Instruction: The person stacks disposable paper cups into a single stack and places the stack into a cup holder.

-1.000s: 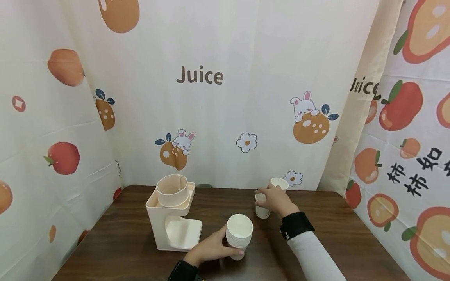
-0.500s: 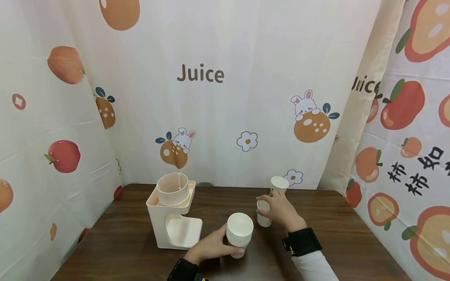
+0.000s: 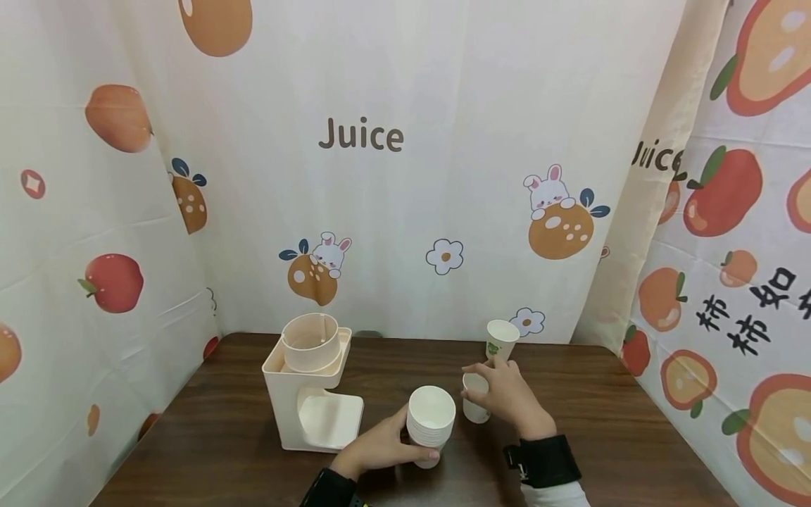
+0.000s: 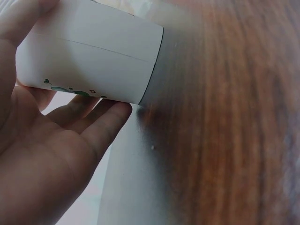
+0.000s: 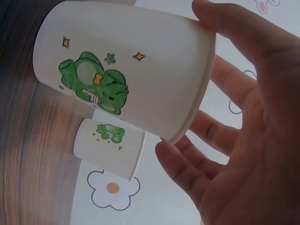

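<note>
My left hand (image 3: 380, 445) grips a stack of white paper cups (image 3: 432, 422) near the front of the table, fingers curled round its side. In the left wrist view the lowest cup (image 4: 93, 61) stands upright on the wood. My right hand (image 3: 510, 396) holds a single paper cup (image 3: 475, 405) by its rim, thumb and fingers on opposite sides. A green cartoon bear shows on that cup in the right wrist view, where the right hand (image 5: 234, 122) covers part of the rim. Behind it stands another paper cup (image 3: 502, 334) with a green print, near the table's back edge.
A cream juicer-like machine (image 3: 288, 408) with a round open top (image 3: 310, 345) and a low shelf stands left of the cup stack. The dark wooden table (image 3: 209, 436) ends at a fruit-printed curtain (image 3: 393, 211) at the back and sides.
My right hand has drawn the single cup nearer to me, away from the cup at the back, which now shows more. My left hand and the stack have stayed in place.
</note>
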{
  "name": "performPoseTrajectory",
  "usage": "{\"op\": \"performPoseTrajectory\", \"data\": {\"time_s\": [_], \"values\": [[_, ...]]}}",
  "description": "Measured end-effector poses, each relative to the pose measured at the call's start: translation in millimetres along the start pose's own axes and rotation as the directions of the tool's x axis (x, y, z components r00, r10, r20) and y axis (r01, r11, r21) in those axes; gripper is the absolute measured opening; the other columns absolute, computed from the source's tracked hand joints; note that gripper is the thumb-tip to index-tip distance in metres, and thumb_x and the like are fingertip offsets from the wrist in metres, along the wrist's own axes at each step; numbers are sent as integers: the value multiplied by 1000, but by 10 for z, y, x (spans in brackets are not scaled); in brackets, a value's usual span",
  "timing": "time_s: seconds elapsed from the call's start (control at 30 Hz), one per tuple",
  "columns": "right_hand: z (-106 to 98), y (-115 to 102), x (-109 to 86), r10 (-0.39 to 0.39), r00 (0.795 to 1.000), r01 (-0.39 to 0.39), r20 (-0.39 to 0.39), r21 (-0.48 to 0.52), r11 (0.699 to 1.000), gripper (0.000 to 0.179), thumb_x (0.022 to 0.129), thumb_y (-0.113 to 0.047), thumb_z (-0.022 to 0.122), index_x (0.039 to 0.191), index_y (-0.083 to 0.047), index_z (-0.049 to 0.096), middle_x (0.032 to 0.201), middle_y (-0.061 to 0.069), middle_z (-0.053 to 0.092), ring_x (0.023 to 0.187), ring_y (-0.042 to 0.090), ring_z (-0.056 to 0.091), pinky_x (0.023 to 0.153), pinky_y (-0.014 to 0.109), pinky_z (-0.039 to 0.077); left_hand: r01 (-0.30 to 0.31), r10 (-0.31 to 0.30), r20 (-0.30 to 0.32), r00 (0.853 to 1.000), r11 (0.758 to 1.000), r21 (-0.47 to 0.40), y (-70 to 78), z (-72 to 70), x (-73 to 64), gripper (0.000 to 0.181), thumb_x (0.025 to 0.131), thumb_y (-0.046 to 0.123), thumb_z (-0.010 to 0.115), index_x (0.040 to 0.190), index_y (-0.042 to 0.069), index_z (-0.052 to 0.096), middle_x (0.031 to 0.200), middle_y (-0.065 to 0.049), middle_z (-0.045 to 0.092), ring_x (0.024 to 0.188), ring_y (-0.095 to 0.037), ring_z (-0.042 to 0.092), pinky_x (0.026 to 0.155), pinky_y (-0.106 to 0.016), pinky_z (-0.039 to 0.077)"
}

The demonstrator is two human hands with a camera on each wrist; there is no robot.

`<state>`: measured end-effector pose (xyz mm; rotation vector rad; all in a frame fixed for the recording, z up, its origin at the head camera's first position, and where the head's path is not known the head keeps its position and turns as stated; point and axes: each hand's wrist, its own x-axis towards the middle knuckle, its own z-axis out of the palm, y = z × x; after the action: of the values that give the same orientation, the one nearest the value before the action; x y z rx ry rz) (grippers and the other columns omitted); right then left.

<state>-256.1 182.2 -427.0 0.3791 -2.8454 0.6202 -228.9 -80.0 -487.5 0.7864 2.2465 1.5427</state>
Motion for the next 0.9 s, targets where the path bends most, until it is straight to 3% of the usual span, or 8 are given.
{"op": "performPoseTrajectory", "data": {"time_s": [0.63,0.9], "values": [[54,37,-80,11,1000,-11,-1,60,998,39,86,-33,81,121,-19,73,117,13,59,113,42,53,85,58,50,2,-2,11,1000,1000,5,3,10,-15,91,84,32,83,156,17,29,134,4,56,124,-20,53,100,-47,41],[-19,45,-104,-34,999,32,22,84,996,39,90,-34,77,125,-18,71,124,14,57,117,42,53,88,59,49,8,-8,12,1000,1000,-6,10,-4,-13,92,83,32,84,156,17,29,134,4,55,124,-21,53,100,-48,41]]}}
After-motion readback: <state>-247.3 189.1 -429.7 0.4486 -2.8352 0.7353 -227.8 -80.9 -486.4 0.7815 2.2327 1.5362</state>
